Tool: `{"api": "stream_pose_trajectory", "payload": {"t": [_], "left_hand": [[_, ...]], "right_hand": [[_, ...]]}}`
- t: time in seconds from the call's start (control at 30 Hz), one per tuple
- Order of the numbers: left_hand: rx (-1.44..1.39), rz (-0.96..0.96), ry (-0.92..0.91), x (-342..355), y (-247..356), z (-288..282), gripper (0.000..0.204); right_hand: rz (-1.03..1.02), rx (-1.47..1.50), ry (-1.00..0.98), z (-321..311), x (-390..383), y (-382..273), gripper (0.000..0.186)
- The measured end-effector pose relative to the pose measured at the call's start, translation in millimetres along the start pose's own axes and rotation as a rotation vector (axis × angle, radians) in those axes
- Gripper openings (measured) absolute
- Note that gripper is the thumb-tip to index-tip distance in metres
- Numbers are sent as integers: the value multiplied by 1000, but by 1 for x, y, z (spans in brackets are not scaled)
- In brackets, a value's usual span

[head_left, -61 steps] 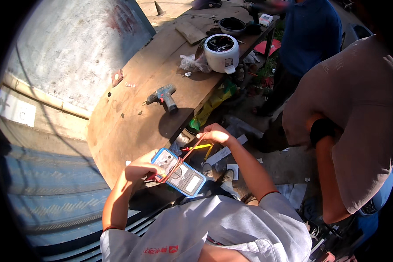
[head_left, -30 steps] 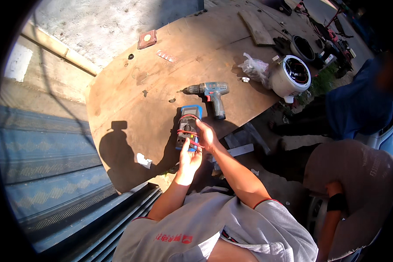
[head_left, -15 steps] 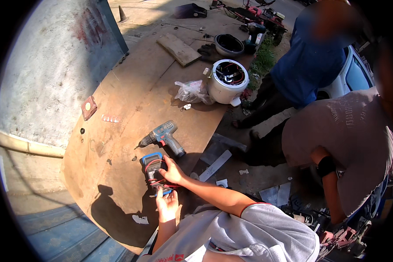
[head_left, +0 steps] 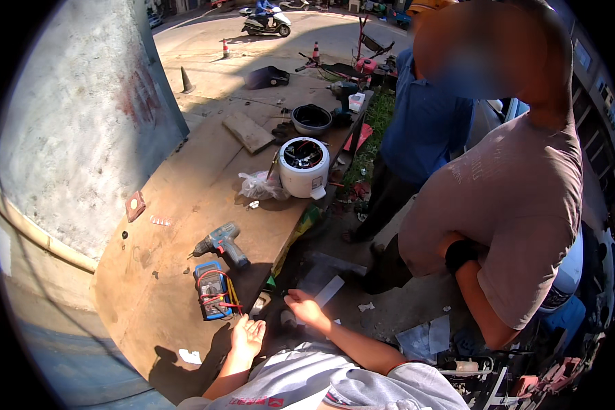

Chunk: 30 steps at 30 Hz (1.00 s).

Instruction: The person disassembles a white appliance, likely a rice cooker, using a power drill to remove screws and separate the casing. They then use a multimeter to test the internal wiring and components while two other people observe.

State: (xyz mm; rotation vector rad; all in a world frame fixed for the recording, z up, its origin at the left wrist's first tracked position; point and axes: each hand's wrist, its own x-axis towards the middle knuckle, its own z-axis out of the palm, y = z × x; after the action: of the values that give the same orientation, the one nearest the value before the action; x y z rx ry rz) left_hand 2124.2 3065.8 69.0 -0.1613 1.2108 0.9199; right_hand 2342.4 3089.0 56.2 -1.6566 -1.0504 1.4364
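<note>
A blue-framed multimeter [head_left: 214, 292] lies face up on the brown tabletop, its red leads looped over it and thin yellow-and-red probes along its right side. Just below its lower right corner is my left hand [head_left: 247, 336], palm up with fingers spread loosely, close to a probe end; whether they touch I cannot tell. My right hand [head_left: 306, 309] hovers past the table's right edge, fingers apart and holding nothing I can see. Behind the multimeter rests a blue-grey cordless drill [head_left: 220, 243]. Farther back stands a white round appliance body [head_left: 303, 171], open at the top with wires inside.
Beside the appliance are a clear plastic bag [head_left: 261, 185], a wooden board [head_left: 248, 132] and a dark bowl [head_left: 311, 119]. A small reddish box [head_left: 135, 206] sits near the wall. Two people stand to the right, the nearer in a greyish shirt [head_left: 492, 205]. A scooter [head_left: 266, 26] is on the road.
Both hands have come off the multimeter, which now lies on the table. The right hand has moved right, past the edge. The view has tilted up, showing the road; the nearer person stands more upright.
</note>
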Motion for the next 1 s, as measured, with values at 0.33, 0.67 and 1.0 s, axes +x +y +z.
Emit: {"api": "stream_pose_trajectory", "payload": {"t": [0.33, 0.67, 1.0], "left_hand": [[298, -216, -771, -57, -205, 109, 69], [1897, 1542, -1272, -149, -278, 157, 78], [2480, 188, -436, 31, -211, 44, 75]], "right_hand": [[-562, -123, 258, -91, -165, 14, 54], [-83, 1516, 106, -171, -242, 87, 72], [129, 1039, 466, -259, -316, 168, 35]]}}
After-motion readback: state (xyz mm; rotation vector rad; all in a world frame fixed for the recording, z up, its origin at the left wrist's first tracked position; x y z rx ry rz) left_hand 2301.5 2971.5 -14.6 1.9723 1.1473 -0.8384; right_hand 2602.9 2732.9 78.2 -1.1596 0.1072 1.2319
